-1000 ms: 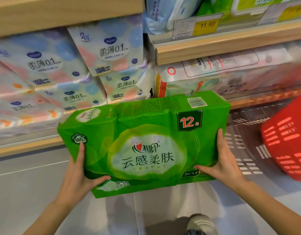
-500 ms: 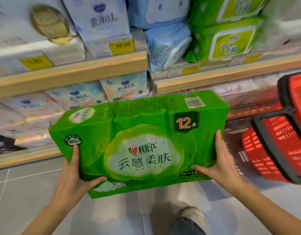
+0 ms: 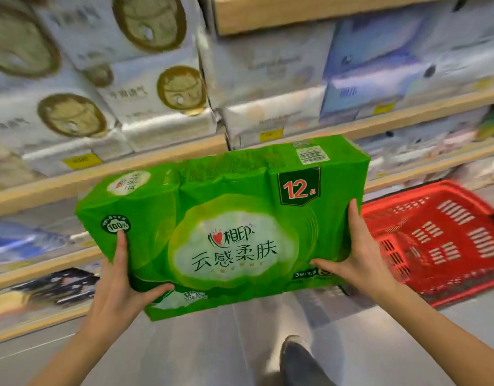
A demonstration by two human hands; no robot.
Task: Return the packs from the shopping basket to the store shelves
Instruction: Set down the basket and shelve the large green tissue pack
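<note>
A large green tissue pack point(image 3: 226, 218) marked "12" is held in front of me at chest height, long side level. My left hand point(image 3: 120, 285) grips its lower left corner, thumb under the front edge. My right hand point(image 3: 357, 257) clasps its right end, fingers up the side. The red shopping basket point(image 3: 440, 240) sits on the floor to the right, just behind the pack; its inside looks empty where visible. Wooden store shelves point(image 3: 106, 174) rise straight ahead, behind the pack.
White packs with gold ovals point(image 3: 73, 115) fill the upper left shelf, pale blue and white packs point(image 3: 360, 87) the upper right. Yellow price tags point(image 3: 81, 161) line the shelf edges. Lower shelves hold blurred packs. My shoe point(image 3: 298, 358) stands on the grey floor below.
The view has tilted upward along the shelves: higher rows with gold-oval packs now show. The pack stays in both hands and sits a little higher. The basket appears lower at right.
</note>
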